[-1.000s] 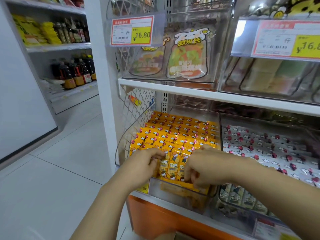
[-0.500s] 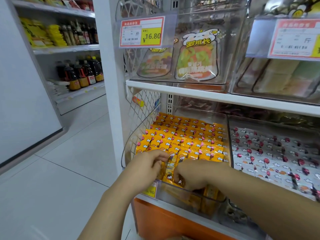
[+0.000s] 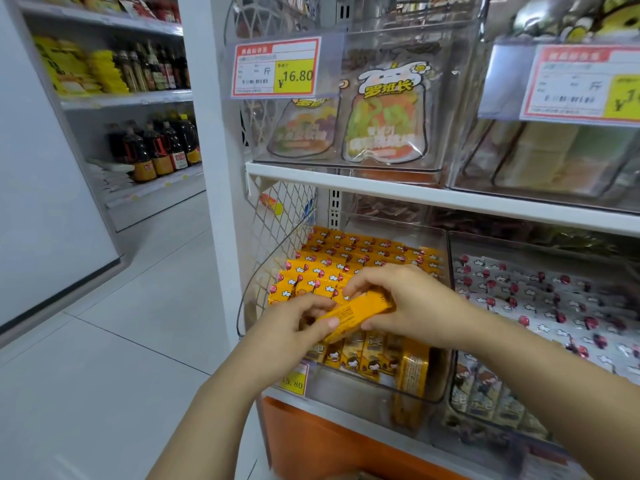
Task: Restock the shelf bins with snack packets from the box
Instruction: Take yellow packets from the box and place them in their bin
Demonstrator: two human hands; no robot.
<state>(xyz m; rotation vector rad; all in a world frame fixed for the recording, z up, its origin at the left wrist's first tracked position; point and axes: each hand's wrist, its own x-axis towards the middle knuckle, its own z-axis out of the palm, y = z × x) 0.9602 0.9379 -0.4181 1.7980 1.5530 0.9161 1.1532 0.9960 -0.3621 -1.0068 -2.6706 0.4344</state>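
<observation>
A clear shelf bin [image 3: 440,393] on the lower shelf is packed with rows of orange snack packets [image 3: 349,258]. Both hands hover over its front edge and share one orange packet [image 3: 356,311], lifted flat above the rows. My left hand [image 3: 298,327] pinches its left end with thumb on top. My right hand [image 3: 412,303] grips its right end, fingers curled over the top. The box is out of view.
A second clear bin [image 3: 623,271] to the right holds white packets with red marks. The upper shelf [image 3: 450,199] carries bins with candy bags and price tags [image 3: 277,67]. A wire mesh side panel [image 3: 280,216] borders the orange bin. Tiled aisle floor [image 3: 121,341] lies left.
Both hands were pressing into the front row of packets. They have risen and now hold one orange packet up between them, turned flat.
</observation>
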